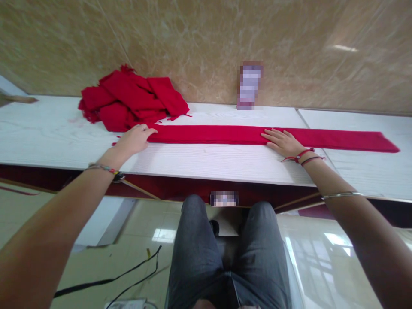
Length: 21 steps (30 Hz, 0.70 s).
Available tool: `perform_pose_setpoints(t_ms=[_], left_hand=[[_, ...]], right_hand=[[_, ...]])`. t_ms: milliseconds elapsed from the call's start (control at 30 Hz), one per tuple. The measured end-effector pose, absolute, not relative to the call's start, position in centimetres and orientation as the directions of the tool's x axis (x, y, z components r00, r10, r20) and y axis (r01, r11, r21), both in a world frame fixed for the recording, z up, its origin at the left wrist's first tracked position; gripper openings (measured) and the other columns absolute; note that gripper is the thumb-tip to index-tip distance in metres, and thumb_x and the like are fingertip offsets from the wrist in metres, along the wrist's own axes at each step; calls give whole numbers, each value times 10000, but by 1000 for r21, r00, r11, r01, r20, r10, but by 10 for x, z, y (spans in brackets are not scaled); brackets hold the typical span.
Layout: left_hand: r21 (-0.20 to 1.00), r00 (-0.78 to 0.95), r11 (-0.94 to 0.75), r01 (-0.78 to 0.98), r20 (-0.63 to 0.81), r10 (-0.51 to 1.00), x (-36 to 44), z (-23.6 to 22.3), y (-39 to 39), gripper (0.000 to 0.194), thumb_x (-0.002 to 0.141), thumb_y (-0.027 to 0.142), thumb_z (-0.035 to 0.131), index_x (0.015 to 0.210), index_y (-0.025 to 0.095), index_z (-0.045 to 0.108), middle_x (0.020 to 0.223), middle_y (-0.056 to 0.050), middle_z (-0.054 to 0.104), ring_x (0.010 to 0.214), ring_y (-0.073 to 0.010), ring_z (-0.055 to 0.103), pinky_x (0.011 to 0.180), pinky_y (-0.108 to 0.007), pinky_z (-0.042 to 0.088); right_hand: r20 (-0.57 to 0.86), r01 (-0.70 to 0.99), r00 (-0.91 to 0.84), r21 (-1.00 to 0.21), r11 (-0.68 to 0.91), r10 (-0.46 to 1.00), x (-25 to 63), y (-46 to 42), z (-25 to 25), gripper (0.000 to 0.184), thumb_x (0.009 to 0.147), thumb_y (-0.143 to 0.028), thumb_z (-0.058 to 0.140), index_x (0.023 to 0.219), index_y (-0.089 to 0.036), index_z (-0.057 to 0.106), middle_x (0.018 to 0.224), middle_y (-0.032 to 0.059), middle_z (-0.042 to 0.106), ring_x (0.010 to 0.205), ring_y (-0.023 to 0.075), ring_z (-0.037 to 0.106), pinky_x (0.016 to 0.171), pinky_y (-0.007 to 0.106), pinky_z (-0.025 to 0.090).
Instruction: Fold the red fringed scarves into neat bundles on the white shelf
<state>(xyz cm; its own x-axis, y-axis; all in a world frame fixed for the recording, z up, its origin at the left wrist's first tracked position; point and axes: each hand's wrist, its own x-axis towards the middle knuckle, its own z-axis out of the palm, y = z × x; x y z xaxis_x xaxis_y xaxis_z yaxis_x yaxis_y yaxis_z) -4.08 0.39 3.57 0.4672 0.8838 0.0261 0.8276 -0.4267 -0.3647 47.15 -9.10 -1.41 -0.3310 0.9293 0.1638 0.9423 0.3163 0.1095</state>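
Observation:
A long red scarf (209, 134), folded into a narrow flat strip, lies lengthwise across the white table. My left hand (137, 138) is at its left end, the fingers bent and closed on the cloth; bits of red fringe show just left of the wrist. Farther right, my right hand (281, 142) rests flat on the strip's near edge with its fingers stretched out. The strip runs on past that hand to a slanted right end. Behind my left hand, a loose heap of red fringed scarves (131, 98) sits against the wall.
A blurred-out upright object (249, 86) leans on the marbled wall (199, 43) behind the strip. The white tabletop (206, 161) has a seam on the right. Below are my knees, a pixelated item (224, 198) at the table's dark front, and a black strap (106, 281) over the floor.

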Motion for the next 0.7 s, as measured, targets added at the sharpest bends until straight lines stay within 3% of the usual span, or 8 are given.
perform_pose_setpoints(t_ms=[133,233,333,433,567,700], left_hand=[[-332,369,-369,868,-65,927,-36,45,7,568,761,86,466,1321,178,460,1221,-141,491,1124,-297,475,917,-453,408],[-184,487,-511,839,-163,858,-14,46,7,664,778,206,535,1411,239,336,1466,-116,270,1325,-312,284,1029,-490,299],[-42,613,-620,783,-118,782,18,36,5,593,896,403,408,1453,297,238,1551,-37,88,1409,-288,95,1096,-471,180],[-2,645,-647,763,-74,761,45,20,4,528,949,477,236,1457,333,218,1556,11,86,1416,-306,32,1103,-501,121],[4,640,-644,765,-112,760,54,9,2,521,961,488,164,1464,352,167,1551,27,114,1416,-310,35,1099,-537,85],[-6,561,-565,825,-108,821,30,9,3,520,968,458,132,1467,325,181,1548,15,132,1414,-300,81,1099,-523,129]], right_hand=[[159,951,-309,75,300,938,468,-93,-11,504,942,-419,250,1386,-247,416,1452,66,385,1329,279,349,1011,545,333],[148,958,-288,39,286,946,464,-95,-8,514,942,-421,240,1383,-229,422,1450,70,387,1335,276,341,1024,552,318],[150,960,-278,3,281,949,463,-96,-6,518,939,-422,237,1377,-225,432,1448,66,390,1338,270,336,1033,554,311],[171,961,-262,-43,273,950,466,-96,-7,516,940,-405,222,1362,-221,454,1431,64,416,1333,255,350,1038,538,320],[212,956,-254,-96,279,944,472,-94,-11,510,942,-368,210,1332,-203,495,1398,67,462,1314,233,383,1041,498,346],[258,946,-272,-103,307,927,477,-92,-14,479,929,-356,267,1311,-218,520,1373,60,493,1296,224,412,1039,475,365]])
